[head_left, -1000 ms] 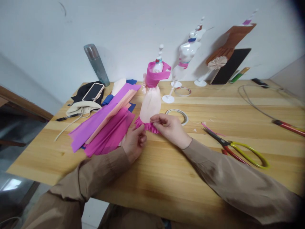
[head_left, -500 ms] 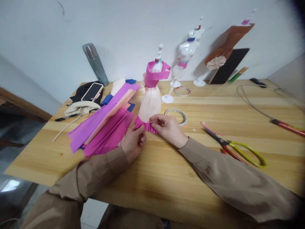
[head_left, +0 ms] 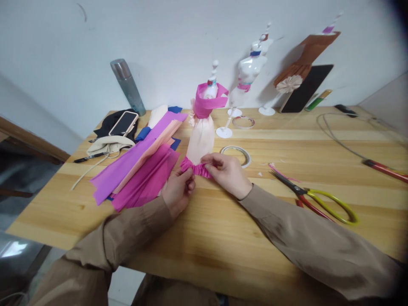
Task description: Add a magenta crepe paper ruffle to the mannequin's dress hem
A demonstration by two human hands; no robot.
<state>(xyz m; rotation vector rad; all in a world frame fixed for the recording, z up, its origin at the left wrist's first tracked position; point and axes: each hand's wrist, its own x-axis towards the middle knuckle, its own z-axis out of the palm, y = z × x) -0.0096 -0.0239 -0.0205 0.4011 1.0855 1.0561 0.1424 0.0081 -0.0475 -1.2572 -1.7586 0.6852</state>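
A small white dress-form mannequin (head_left: pixel 215 70) stands upright on the table, dressed in a magenta paper bodice (head_left: pixel 203 106) and a long cream paper skirt (head_left: pixel 200 140). Along the skirt's bottom runs a gathered magenta ruffle (head_left: pixel 195 168). My left hand (head_left: pixel 180 189) pinches the ruffle at its front left, fingers curled. On the right side, my right hand (head_left: pixel 228 172) is closed on the same ruffle between thumb and fingers. The mannequin's base is hidden under the skirt.
Folded crepe paper sheets (head_left: pixel 140 165) lie left, near a phone (head_left: pixel 123 123) and a spray bottle (head_left: pixel 127 87). A tape roll (head_left: pixel 246 158) and scissors (head_left: pixel 301 193) lie right. Behind stand a bare mannequin (head_left: pixel 250 70) and one in a brown dress (head_left: pixel 307 51).
The dressed mannequin's top has shifted very slightly, and the skirt leans a touch to the right. Both hands keep their hold on the ruffle.
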